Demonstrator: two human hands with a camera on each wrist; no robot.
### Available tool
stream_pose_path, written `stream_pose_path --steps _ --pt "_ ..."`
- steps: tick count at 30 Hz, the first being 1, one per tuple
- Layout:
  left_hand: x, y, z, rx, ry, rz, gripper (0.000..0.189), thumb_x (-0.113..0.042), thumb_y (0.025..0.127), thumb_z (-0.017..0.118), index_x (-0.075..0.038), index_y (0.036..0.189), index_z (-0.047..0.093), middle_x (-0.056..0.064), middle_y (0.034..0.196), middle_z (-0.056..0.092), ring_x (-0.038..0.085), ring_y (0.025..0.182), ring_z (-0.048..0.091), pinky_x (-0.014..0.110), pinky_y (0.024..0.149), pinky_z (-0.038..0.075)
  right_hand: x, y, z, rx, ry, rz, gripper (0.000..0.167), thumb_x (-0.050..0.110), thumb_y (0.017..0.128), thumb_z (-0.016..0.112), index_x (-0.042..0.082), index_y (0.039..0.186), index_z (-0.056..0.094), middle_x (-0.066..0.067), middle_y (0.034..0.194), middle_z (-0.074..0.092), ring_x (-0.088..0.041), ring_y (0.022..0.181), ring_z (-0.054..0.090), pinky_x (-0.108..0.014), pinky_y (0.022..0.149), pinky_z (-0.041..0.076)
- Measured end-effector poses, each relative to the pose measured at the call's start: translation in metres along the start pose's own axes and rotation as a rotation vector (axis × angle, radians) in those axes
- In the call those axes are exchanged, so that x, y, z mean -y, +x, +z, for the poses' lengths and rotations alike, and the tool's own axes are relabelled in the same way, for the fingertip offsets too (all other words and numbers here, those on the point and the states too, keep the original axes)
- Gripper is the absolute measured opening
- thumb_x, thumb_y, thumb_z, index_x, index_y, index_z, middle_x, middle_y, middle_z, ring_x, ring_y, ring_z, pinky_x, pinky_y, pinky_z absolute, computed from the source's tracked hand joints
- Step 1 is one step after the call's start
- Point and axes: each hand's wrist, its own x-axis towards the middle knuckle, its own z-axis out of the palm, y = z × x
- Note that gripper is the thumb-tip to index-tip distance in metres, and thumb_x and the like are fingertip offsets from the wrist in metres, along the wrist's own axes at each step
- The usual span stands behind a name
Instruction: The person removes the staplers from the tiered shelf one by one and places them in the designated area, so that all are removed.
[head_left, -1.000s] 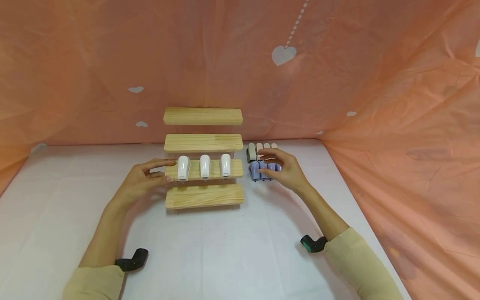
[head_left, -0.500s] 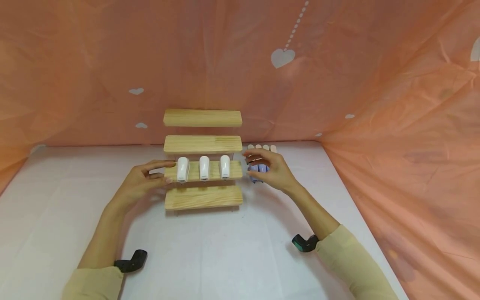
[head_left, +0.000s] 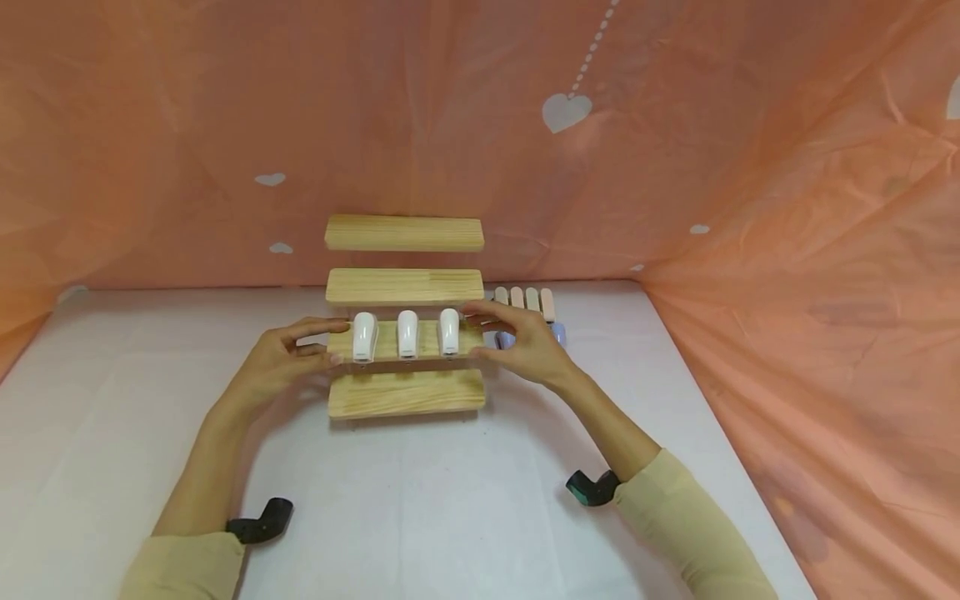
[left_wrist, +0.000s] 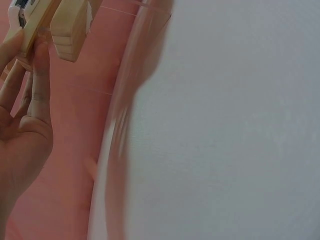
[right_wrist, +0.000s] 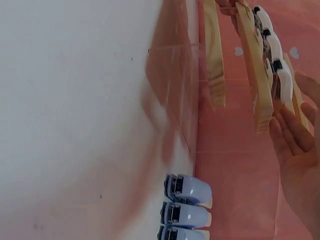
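Observation:
Three white mini staplers [head_left: 407,335] stand in a row on a wooden shelf board [head_left: 427,340], the second lowest of a stepped rack. My left hand [head_left: 283,360] grips the left end of that board, with thumb and fingers at its front and back edges. At the board's right end, my right hand [head_left: 528,346] spans the front and back edges in the same way, close beside the rightmost white stapler [right_wrist: 283,82]. Behind the right hand are lilac-blue mini staplers [right_wrist: 190,190], partly hidden in the head view.
Pale pink and cream mini staplers [head_left: 532,300] stand in a row at the back right. Bare wooden boards lie above [head_left: 405,286] and below [head_left: 408,393] the held one. A white cloth [head_left: 420,508] covers the table; an orange-pink curtain [head_left: 420,125] hangs behind.
My right hand has moved left from over the lilac-blue staplers to the right end of the board. The left hand and the white staplers have stayed in place.

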Motion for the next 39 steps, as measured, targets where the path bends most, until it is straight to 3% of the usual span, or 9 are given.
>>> stream_pose_path --steps 6,10,14,22,29,32,36,39 --pt "-0.002 -0.001 0.001 -0.003 -0.004 -0.007 0.045 -0.003 0.09 0.072 0.002 0.133 0.06 -0.007 0.13 0.057 0.01 0.094 0.07 0.028 0.079 0.058 -0.013 0.002 0.006 0.002 -0.129 0.089 0.064 0.012 0.079 0.086 0.011 0.137 0.06 -0.004 0.125 0.067 -0.02 0.113 0.063 -0.039 0.098 0.05" --pt "-0.003 -0.002 0.001 -0.013 -0.014 -0.019 0.046 -0.003 0.089 0.073 0.001 0.133 0.06 -0.006 0.13 0.058 0.011 0.097 0.07 0.03 0.078 0.058 -0.01 0.003 0.01 -0.006 -0.209 0.113 0.066 0.026 0.078 0.087 0.02 0.138 0.06 0.002 0.129 0.065 -0.012 0.117 0.061 -0.034 0.099 0.049" --pt "-0.003 -0.003 0.0 -0.018 -0.02 -0.03 0.047 -0.004 0.089 0.074 0.0 0.134 0.06 -0.004 0.131 0.057 0.011 0.099 0.069 0.032 0.079 0.059 -0.009 0.006 0.016 -0.026 -0.274 0.114 0.069 0.031 0.077 0.088 0.02 0.139 0.06 0.002 0.133 0.063 -0.011 0.122 0.058 -0.034 0.101 0.047" --pt "-0.001 -0.001 0.0 -0.003 -0.021 -0.007 0.045 -0.003 0.09 0.072 0.002 0.132 0.06 -0.007 0.132 0.057 0.01 0.095 0.07 0.028 0.079 0.058 -0.01 0.008 0.022 -0.084 -0.264 0.153 0.062 0.021 0.076 0.088 0.015 0.133 0.064 0.001 0.121 0.069 -0.011 0.1 0.064 -0.029 0.09 0.051" --pt "0.003 -0.005 0.0 -0.009 -0.05 0.009 0.044 0.0 0.09 0.071 0.003 0.132 0.06 -0.006 0.131 0.057 0.01 0.096 0.07 0.027 0.078 0.058 -0.012 0.008 0.023 -0.075 -0.262 0.124 0.06 0.021 0.076 0.088 0.013 0.131 0.065 0.0 0.118 0.07 -0.011 0.098 0.064 -0.029 0.089 0.052" --pt "0.003 -0.007 0.0 -0.011 -0.043 0.01 0.044 -0.001 0.09 0.071 0.003 0.133 0.059 -0.006 0.132 0.057 0.01 0.094 0.07 0.026 0.078 0.058 -0.013 0.006 0.022 -0.082 -0.269 0.11 0.062 0.019 0.076 0.088 0.011 0.132 0.064 -0.003 0.115 0.071 -0.012 0.098 0.065 -0.035 0.089 0.054" --pt "0.002 -0.003 0.001 -0.016 -0.039 0.003 0.046 -0.002 0.089 0.073 0.001 0.133 0.06 0.0 0.133 0.057 0.013 0.097 0.07 0.032 0.078 0.059 -0.012 0.001 0.017 -0.117 -0.248 0.12 0.062 0.016 0.076 0.088 0.009 0.132 0.063 -0.005 0.113 0.072 -0.014 0.101 0.067 -0.041 0.093 0.053" --pt "0.002 0.0 0.001 -0.013 -0.044 0.004 0.046 -0.001 0.089 0.073 0.0 0.133 0.061 0.001 0.132 0.057 0.014 0.099 0.07 0.033 0.078 0.059 -0.012 -0.004 0.012 -0.134 -0.244 0.12 0.062 0.015 0.076 0.088 0.009 0.133 0.064 -0.005 0.118 0.07 -0.017 0.104 0.067 -0.037 0.094 0.052"
